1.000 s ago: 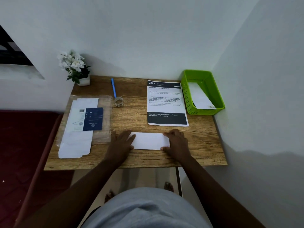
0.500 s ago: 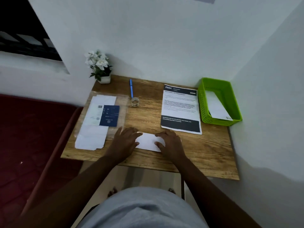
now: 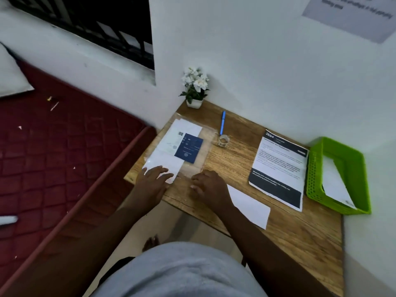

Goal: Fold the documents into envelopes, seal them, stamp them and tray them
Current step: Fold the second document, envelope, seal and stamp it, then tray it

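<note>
A folded white paper [image 3: 249, 205] lies flat near the desk's front edge, just right of my right wrist. My left hand [image 3: 153, 179] rests with fingers spread on the near end of a clear packet of white envelopes [image 3: 169, 158] with a dark blue label [image 3: 188, 147]. My right hand [image 3: 209, 186] hovers palm down, fingers apart, at the packet's near right corner, holding nothing. A printed document [image 3: 278, 168] with black bands lies to the right. The green tray [image 3: 315, 170] at the far right holds a white envelope [image 3: 334, 185].
A blue pen [image 3: 222, 122] and a small clear tape roll [image 3: 224, 140] lie behind the packet. A potted white flower [image 3: 195, 86] stands in the back left corner. Walls close the desk [image 3: 300, 234] at back and right; a red mattress [image 3: 53, 151] lies left.
Both hands left the folded paper and moved left to the envelope packet. My view swung left and tilted, so the desk now sits to the right.
</note>
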